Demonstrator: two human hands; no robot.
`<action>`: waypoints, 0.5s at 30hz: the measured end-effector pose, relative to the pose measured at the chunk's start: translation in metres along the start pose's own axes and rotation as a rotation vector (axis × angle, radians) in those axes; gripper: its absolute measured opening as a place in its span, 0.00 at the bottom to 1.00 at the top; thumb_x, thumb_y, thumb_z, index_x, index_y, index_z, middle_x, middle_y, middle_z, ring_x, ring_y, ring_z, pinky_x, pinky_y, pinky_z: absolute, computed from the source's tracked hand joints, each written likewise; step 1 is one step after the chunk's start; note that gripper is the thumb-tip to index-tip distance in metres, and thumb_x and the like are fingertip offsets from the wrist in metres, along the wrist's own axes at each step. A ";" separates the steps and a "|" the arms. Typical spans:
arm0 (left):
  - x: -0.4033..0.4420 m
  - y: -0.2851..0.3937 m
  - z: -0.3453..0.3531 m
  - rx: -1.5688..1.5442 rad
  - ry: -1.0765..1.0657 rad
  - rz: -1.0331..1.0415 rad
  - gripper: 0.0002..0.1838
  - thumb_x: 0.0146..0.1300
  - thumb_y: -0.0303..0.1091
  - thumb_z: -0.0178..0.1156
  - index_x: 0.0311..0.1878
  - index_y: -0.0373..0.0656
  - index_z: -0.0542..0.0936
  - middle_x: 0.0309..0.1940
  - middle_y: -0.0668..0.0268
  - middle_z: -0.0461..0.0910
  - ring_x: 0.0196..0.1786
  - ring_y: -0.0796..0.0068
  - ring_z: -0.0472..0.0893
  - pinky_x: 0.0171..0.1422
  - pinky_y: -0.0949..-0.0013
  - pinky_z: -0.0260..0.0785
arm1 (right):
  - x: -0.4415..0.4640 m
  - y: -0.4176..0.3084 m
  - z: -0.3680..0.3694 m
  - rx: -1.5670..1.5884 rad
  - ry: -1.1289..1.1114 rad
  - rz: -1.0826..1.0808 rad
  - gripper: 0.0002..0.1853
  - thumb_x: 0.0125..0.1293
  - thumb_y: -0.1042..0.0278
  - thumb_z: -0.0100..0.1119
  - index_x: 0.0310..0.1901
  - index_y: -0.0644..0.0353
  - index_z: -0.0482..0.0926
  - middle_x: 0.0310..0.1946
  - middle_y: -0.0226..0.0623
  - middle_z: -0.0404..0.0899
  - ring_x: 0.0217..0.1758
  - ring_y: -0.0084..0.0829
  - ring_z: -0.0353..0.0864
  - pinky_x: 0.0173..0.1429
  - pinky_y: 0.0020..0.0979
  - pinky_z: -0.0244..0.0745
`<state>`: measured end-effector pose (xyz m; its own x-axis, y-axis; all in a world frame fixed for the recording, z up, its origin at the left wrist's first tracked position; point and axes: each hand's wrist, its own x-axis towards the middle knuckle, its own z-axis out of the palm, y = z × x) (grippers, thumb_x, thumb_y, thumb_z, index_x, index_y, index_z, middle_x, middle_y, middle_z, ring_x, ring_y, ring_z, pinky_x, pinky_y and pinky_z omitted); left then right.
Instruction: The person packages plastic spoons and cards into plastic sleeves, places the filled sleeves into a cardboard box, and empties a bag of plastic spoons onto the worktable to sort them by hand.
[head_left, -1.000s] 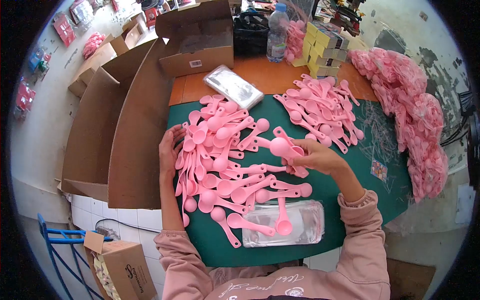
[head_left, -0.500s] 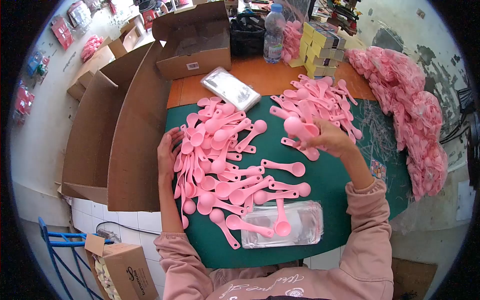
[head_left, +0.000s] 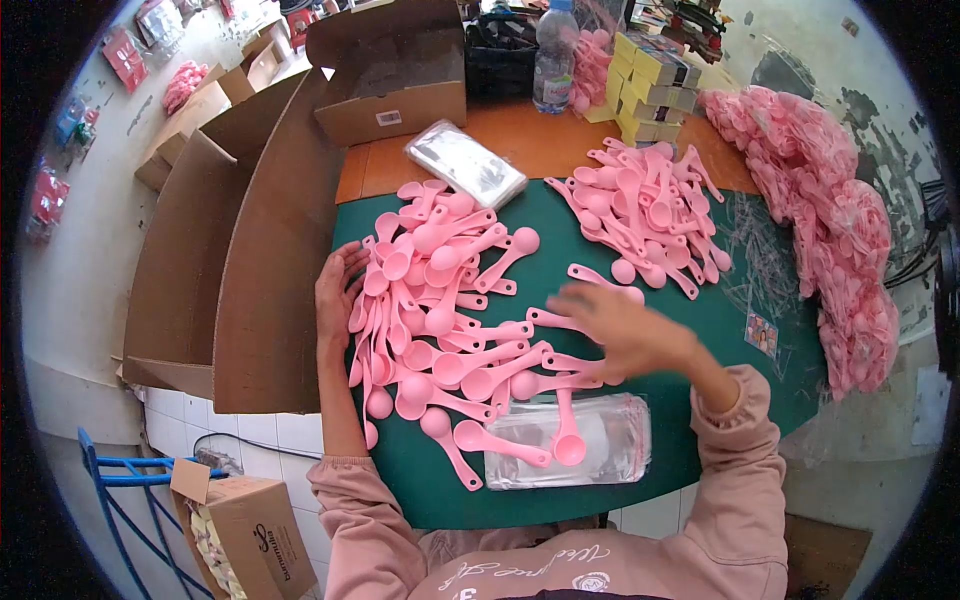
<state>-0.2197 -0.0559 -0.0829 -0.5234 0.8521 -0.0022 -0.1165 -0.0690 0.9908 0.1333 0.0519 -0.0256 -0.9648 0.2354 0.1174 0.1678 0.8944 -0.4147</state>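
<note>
A large heap of pink measuring spoons [head_left: 440, 260] covers the left of the green table top. My left hand [head_left: 338, 290] rests against its left edge, fingers loosely curved and apart, gripping nothing. Over the loose spoons right of the heap is my right hand [head_left: 630, 328], smeared by motion. Its fingers look apart, and no spoon shows in it. It partly hides a single spoon [head_left: 592, 275] and others below. Farther back lies a second pile of pink spoons [head_left: 650, 205]. Two spoons overlap a stack of clear plastic bags [head_left: 620, 440] near the front edge.
Cardboard boxes [head_left: 275, 230] stand at the left. Another pack of clear bags [head_left: 465, 165] lies behind the heap. At the back are a water bottle [head_left: 554, 65] and stacked yellow-edged cards [head_left: 650, 85]. Bagged pink spoons [head_left: 840, 230] line the right side.
My right hand has let go of the spoons it held at the right pile and moved down toward the loose spoons. My left hand stays by the heap.
</note>
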 end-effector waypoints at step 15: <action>0.001 0.000 0.000 0.019 0.011 0.004 0.24 0.63 0.48 0.43 0.53 0.39 0.67 0.48 0.60 0.70 0.53 0.71 0.69 0.57 0.68 0.58 | -0.033 0.006 0.026 0.227 -0.140 0.277 0.17 0.47 0.71 0.57 0.40 0.65 0.69 0.35 0.46 0.67 0.41 0.46 0.69 0.44 0.37 0.66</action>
<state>-0.2202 -0.0554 -0.0831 -0.5330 0.8461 0.0005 -0.0979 -0.0623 0.9932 0.1606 0.0395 -0.0549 -0.9101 0.3880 -0.1453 0.3922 0.6934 -0.6045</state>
